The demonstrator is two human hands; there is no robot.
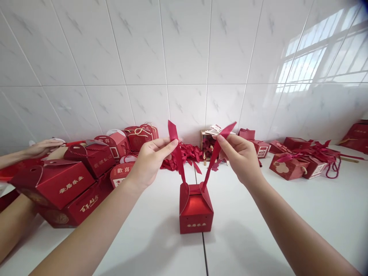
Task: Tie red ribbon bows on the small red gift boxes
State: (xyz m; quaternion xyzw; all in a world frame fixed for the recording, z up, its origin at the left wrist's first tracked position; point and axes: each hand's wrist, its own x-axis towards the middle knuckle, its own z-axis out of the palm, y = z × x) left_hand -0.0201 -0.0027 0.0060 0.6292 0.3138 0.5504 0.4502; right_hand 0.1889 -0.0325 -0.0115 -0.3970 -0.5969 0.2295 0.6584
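A small red gift box (196, 214) with gold lettering stands upright on the white table, its top flaps folded together. A red ribbon (179, 161) runs up from the top of the box in two ends, forming a V. My left hand (153, 159) pinches one end between thumb and fingers. The other end is pinched the same way in my right hand (238, 155). Both ends stick out a little above my fingertips. Neither hand touches the box itself.
Larger red gift boxes (71, 182) are stacked at the left, beside another person's hand (46, 147). Loose red ribbons (191, 153) lie in a heap behind the box, near a small wooden crate (204, 143). Finished-looking boxes (289, 166) sit at the right. A tiled wall (186, 57) closes the back.
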